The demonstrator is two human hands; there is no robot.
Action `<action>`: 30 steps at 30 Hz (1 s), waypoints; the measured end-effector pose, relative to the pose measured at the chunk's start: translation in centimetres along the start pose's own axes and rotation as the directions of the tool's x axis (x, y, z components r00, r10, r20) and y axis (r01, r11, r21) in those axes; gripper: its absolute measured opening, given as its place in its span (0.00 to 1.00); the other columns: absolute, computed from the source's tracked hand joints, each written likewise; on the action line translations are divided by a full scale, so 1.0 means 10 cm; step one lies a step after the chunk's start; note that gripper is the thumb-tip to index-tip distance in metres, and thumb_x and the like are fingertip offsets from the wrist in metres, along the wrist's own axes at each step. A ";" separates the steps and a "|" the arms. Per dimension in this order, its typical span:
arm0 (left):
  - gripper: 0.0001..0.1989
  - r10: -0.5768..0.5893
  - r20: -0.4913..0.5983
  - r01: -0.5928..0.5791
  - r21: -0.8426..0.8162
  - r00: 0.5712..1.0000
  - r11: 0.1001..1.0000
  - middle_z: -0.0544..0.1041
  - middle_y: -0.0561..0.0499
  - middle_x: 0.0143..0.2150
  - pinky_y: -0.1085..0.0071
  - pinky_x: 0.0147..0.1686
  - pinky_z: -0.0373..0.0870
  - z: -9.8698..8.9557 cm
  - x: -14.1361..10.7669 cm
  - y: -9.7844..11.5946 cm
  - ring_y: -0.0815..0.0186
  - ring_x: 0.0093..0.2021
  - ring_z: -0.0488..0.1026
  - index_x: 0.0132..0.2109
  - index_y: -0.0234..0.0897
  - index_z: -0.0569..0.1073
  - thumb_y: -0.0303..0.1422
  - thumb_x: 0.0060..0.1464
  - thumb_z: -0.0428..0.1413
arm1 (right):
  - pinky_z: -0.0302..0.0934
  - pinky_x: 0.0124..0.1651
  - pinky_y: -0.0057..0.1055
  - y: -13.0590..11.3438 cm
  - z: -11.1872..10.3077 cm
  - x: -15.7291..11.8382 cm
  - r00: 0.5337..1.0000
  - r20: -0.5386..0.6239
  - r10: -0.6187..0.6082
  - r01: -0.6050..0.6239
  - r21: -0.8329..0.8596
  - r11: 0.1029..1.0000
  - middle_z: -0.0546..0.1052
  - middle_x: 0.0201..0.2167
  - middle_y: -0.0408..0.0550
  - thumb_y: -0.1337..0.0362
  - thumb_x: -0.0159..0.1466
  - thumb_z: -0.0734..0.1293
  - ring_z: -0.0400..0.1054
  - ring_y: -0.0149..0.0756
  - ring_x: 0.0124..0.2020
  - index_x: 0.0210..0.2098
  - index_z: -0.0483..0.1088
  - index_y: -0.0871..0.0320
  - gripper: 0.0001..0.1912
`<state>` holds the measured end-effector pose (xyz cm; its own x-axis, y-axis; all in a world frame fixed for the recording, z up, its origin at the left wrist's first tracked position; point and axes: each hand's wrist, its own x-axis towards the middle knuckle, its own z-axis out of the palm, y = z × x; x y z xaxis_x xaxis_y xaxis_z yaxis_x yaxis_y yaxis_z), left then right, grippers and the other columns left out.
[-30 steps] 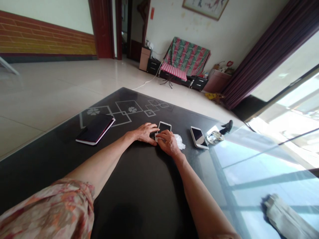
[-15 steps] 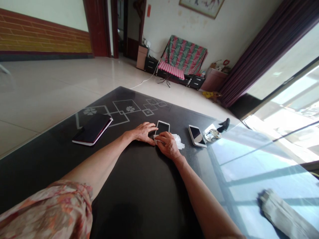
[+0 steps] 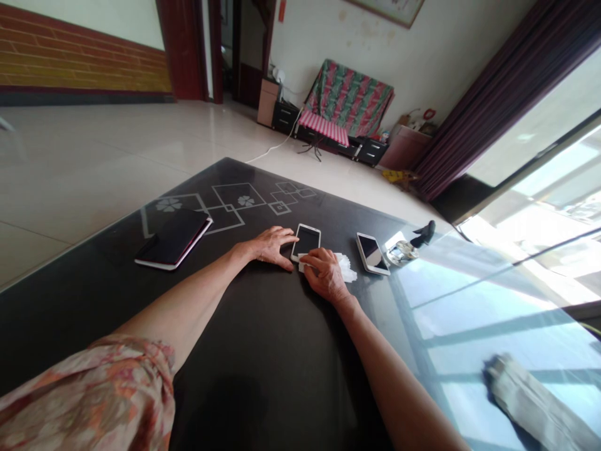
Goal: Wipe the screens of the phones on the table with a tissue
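The white-framed, dark-screened rectangular smartphone lay flat on the glossy black table, at twelve o'clock from me. My left hand was spread at its nine o'clock, thumb apart from the fingers, one fingertip against the phone's side. My right hand sat at its five o'clock, fingers bent together on a crumpled white paper tissue that covered the phone's near end. To work well here, I judged, the left fingertip ought to brace the edge so the phone could not skid, while the right pressed lightly and evenly through the folded paper, no bare nail on the glass. A second white slab-shaped phone lay apart at three o'clock, a dark-covered flat notebook at nine.
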<state>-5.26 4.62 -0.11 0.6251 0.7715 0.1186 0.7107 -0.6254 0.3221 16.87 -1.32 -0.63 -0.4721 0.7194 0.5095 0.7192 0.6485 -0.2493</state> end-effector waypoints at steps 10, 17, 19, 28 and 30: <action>0.44 -0.003 -0.004 0.003 0.017 1.000 1.000 0.58 0.44 0.66 0.59 0.61 0.52 -0.02 -0.01 0.02 0.50 0.64 0.54 0.62 0.43 0.62 0.58 0.41 0.58 | 0.55 0.50 0.37 -0.10 0.10 0.06 1.000 -0.027 0.006 -0.004 0.053 0.999 0.73 0.38 0.46 0.70 0.59 0.63 0.65 0.37 0.42 0.38 0.76 0.53 0.12; 0.40 0.005 -0.025 -0.005 -0.002 1.000 1.000 0.59 0.45 0.65 0.59 0.61 0.53 0.01 0.01 -0.02 0.51 0.64 0.55 0.61 0.43 0.64 0.59 0.46 0.55 | 0.56 0.46 0.36 0.06 0.01 -0.04 0.977 -0.105 0.183 -0.184 0.000 0.983 0.72 0.32 0.46 0.73 0.53 0.63 0.65 0.37 0.36 0.28 0.73 0.56 0.09; 0.38 -0.004 -0.018 0.004 0.006 1.000 1.000 0.59 0.45 0.65 0.59 0.61 0.53 -0.01 0.00 0.00 0.51 0.64 0.55 0.61 0.43 0.64 0.58 0.48 0.54 | 0.56 0.45 0.35 0.11 -0.03 -0.07 0.966 -0.129 0.224 -0.228 -0.017 0.973 0.72 0.31 0.46 0.73 0.53 0.63 0.64 0.36 0.35 0.27 0.73 0.56 0.09; 0.35 0.008 -0.061 -0.007 0.021 0.998 1.000 0.62 0.46 0.64 0.60 0.60 0.55 0.04 0.03 -0.02 0.52 0.62 0.58 0.60 0.43 0.66 0.55 0.49 0.54 | 0.54 0.50 0.37 -0.10 0.01 -0.04 0.999 -0.027 0.019 -0.019 0.012 1.000 0.73 0.37 0.46 0.71 0.58 0.63 0.65 0.37 0.41 0.37 0.75 0.53 0.12; 0.35 0.008 -0.062 -0.007 0.026 0.998 1.000 0.61 0.47 0.64 0.61 0.60 0.54 0.05 0.03 -0.03 0.53 0.62 0.58 0.60 0.44 0.65 0.56 0.49 0.54 | 0.54 0.50 0.37 -0.11 0.01 -0.03 0.999 -0.032 0.032 -0.031 0.018 0.999 0.73 0.37 0.46 0.72 0.57 0.63 0.65 0.37 0.40 0.34 0.75 0.54 0.11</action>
<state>-5.13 4.96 -0.61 0.6096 0.7721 0.1797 0.7149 -0.6334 0.2963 16.11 -2.22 -0.61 -0.4324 0.7311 0.5277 0.7245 0.6302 -0.2794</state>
